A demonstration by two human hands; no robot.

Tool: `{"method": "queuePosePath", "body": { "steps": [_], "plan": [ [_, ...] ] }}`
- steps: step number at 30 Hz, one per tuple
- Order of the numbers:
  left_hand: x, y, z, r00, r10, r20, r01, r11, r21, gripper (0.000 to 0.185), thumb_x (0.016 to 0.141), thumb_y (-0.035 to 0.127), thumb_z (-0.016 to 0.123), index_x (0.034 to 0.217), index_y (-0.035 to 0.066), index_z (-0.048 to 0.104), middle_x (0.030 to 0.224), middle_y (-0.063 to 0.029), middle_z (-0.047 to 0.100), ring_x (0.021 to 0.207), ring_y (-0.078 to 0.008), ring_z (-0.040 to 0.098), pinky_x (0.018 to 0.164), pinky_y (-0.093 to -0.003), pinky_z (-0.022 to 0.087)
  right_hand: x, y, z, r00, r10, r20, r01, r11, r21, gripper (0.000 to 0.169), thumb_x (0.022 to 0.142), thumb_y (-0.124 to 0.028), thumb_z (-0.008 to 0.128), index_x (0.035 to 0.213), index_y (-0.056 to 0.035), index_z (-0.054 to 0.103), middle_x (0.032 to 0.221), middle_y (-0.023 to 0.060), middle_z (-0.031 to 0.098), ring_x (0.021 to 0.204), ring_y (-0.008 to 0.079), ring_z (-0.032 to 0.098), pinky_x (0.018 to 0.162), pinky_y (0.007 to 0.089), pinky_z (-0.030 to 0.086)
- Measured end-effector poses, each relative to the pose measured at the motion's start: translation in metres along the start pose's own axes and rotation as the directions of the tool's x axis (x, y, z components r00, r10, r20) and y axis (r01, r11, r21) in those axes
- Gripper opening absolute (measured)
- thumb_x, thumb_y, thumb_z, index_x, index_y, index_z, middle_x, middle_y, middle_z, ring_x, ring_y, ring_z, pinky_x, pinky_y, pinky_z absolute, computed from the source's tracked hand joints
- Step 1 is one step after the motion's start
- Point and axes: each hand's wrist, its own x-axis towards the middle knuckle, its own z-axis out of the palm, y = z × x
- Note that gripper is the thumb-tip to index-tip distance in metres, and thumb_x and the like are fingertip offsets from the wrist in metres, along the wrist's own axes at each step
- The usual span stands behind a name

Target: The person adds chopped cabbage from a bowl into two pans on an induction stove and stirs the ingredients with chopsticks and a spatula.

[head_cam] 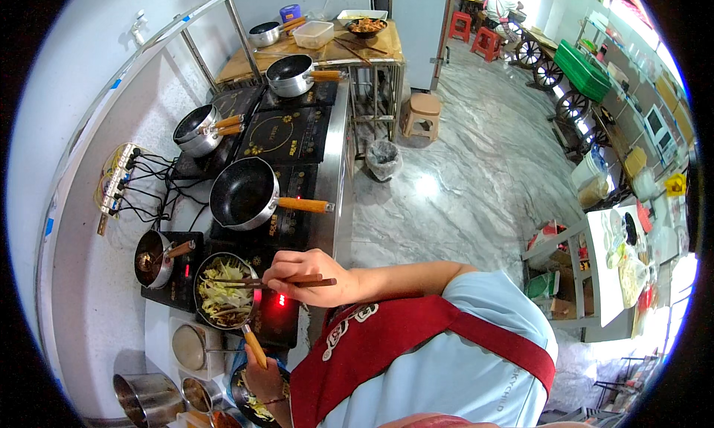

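A pair of wooden chopsticks [312,281] is held in my right hand [304,274], their tips reaching into the shredded cabbage [226,288]. That cabbage lies with browner pieces in a black-lined frying pan [196,302] on a lit induction cooker [281,322]. My left hand [262,372] is closed round the pan's wooden handle [255,347]. A small saucepan [162,274] with dark red contents sits on another cooker beyond the frying pan. Beside my left forearm is a second pan of food [242,394], partly hidden by that arm.
An empty frying pan [245,194] and stacked saucepans [201,129] stand along the cooker row. Cables run to power strips [117,180] by the wall. Steel pots [148,397] stand near my left side. A bin [384,160] and a stool [422,115] are on the floor; a person [502,9] sits far off.
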Motion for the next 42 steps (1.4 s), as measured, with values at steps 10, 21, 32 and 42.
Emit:
{"method": "queuePosePath", "body": {
  "steps": [10, 21, 32, 42],
  "plan": [
    [0.000, -0.001, 0.000, 1.000, 0.002, 0.023, -0.002, 1.000, -0.014, 0.063, 0.067, 0.014, 0.052, 0.127, -0.001, 0.042, 0.089, -0.0254, 0.060, 0.080, -0.0387, 0.059, 0.070, -0.0433, 0.046, -0.003, -0.003, -0.001, 1.000, -0.018, 0.006, 0.018, 1.000, -0.003, 0.011, 0.082, -0.014, 0.057, 0.086, -0.0039, 0.057, 0.073, 0.0093, 0.050, 0.064, 0.0278, 0.055, 0.052, 0.0364, 0.045],
    [0.000, -0.002, 0.001, 1.000, 0.012, 0.017, -0.012, 1.000, -0.013, 0.063, 0.067, 0.013, 0.052, 0.127, -0.002, 0.042, 0.088, -0.0268, 0.060, 0.079, -0.0391, 0.059, 0.070, -0.0443, 0.046, -0.004, -0.006, -0.003, 1.000, 0.000, 0.010, 0.000, 1.000, 0.015, 0.012, 0.083, -0.015, 0.056, 0.086, -0.0039, 0.057, 0.074, 0.0095, 0.051, 0.062, 0.0290, 0.056, 0.052, 0.0373, 0.045],
    [0.000, -0.002, 0.000, 1.000, 0.019, 0.025, -0.018, 1.000, -0.016, 0.063, 0.066, 0.013, 0.052, 0.127, -0.002, 0.042, 0.090, -0.0262, 0.060, 0.081, -0.0380, 0.060, 0.070, -0.0435, 0.047, -0.005, -0.007, -0.003, 1.000, -0.005, 0.006, 0.005, 1.000, 0.005, 0.011, 0.081, -0.014, 0.058, 0.086, -0.0039, 0.057, 0.074, 0.0091, 0.051, 0.061, 0.0286, 0.055, 0.051, 0.0368, 0.045],
    [0.002, 0.002, 0.000, 1.000, 0.007, 0.014, -0.007, 1.000, -0.015, 0.063, 0.066, 0.015, 0.053, 0.127, 0.000, 0.044, 0.089, -0.0247, 0.061, 0.080, -0.0373, 0.060, 0.069, -0.0432, 0.047, -0.004, -0.003, -0.003, 1.000, -0.012, -0.012, 0.012, 1.000, -0.006, 0.010, 0.081, -0.014, 0.059, 0.086, -0.0048, 0.057, 0.073, 0.0083, 0.051, 0.061, 0.0279, 0.056, 0.052, 0.0371, 0.045]
  ]
}}
